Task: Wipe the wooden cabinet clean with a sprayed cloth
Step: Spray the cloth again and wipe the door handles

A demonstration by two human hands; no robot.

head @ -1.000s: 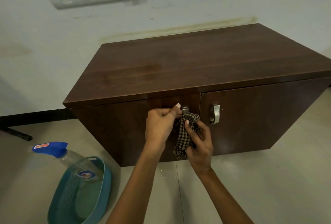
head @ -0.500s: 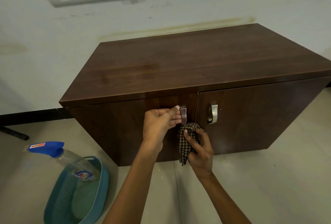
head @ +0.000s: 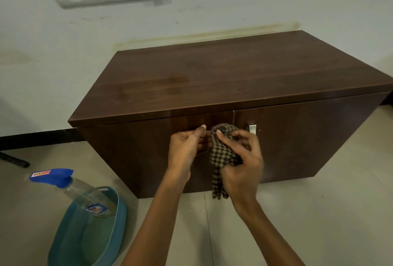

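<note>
Checked cloth (head: 221, 156), long axis vertical against cabinet (head: 136, 150) front, tail downward

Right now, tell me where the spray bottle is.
Head view, lower left: the spray bottle leans in the teal basket on the floor, left of the wooden cabinet.

Spray bottle (head: 70, 187) in basket (head: 119, 219), left of cabinet (head: 223, 82)

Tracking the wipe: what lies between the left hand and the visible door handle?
The cloth, gripped by the right hand, lies between left hand and handle; the head view shows it.
</note>
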